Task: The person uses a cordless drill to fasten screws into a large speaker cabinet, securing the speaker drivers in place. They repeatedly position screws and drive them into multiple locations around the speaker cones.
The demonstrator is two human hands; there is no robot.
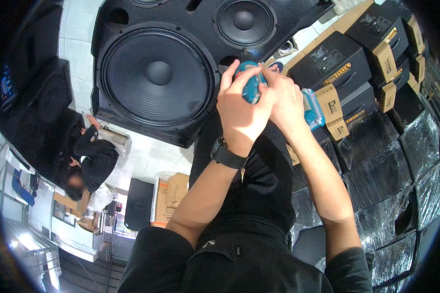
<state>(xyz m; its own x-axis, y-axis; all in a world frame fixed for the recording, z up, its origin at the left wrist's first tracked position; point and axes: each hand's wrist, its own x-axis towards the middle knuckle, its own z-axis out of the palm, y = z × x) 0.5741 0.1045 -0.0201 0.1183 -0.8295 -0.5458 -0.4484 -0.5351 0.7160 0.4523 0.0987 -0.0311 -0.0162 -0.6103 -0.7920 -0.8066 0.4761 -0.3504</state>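
While a person in dark clothes point(99, 158) sat low at the far left, a large round black speaker cone point(159, 73) filled much of a black cabinet point(203, 24). Next came the left hand point(243, 110), a wide black band point(230, 158) on its wrist, its fingers spread and curved around the body of a teal-and-black cordless power drill point(251, 89). The drill was over the cabinet, near a smaller round black cone point(244, 21); whether its tip touched anything could not be told. The right hand point(284, 97) gripped it from the right, fingers bent and partly hidden, the teal battery base point(314, 108) showing beside the wrist. Farther right stood black boxes point(318, 58) with brown cardboard pieces point(330, 105), and others under clear plastic film point(376, 171)
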